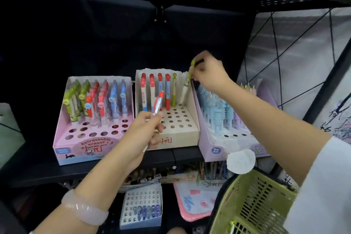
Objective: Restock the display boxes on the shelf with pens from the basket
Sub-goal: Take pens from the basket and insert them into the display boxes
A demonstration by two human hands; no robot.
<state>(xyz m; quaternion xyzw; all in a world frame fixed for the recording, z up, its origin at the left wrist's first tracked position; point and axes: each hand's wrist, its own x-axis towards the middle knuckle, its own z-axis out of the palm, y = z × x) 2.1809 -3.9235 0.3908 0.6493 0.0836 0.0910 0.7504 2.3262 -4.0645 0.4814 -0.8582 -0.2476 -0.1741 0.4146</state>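
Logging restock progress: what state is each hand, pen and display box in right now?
Left hand: grips red pen.
Right hand: pinches green pen, tilted into beige box.
Beige box: mostly empty holes.
Pink box: front holes empty.
Basket: contents unclear.

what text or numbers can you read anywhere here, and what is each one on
"Retractable eraser": front of the pink cardboard display box at shelf left.
Red handwritten characters below that print: not legible to me.
Red handwritten marks on the front of the beige cardboard display box: part hidden by the left hand, unreadable.
Blue badge on the lilac cardboard display box: too small.
"6": orange tag on the lower shelf.
Pen barrel print: blurred.
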